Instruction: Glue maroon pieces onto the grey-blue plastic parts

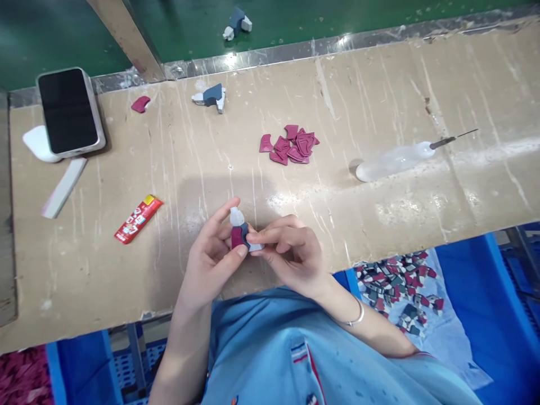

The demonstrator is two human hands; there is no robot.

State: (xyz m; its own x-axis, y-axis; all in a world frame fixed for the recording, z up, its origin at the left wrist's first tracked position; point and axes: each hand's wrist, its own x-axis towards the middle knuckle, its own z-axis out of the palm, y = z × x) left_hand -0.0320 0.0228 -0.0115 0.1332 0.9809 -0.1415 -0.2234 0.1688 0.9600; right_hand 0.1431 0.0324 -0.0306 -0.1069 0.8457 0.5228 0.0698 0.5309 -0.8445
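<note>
Between both hands, just above the near part of the table, is a small plastic part (pixel 238 232) in white, dark grey-blue and maroon. My left hand (pixel 215 253) pinches it by the maroon side, thumb in front. The fingers of my right hand (pixel 291 247) grip its white end on the right. Beyond the hands lies a loose pile of flat maroon pieces (pixel 297 145). A similar grey-and-white part (pixel 211 97) without visible maroon rests farther back on the table.
A translucent bottle with a needle tip (pixel 394 160) lies at right. A phone (pixel 70 112), a red packet (pixel 138 219) and a single maroon piece (pixel 140 104) are at left. Another grey-white part (pixel 237 24) sits on the green surface. Below, a blue bin (pixel 468 304) holds many parts.
</note>
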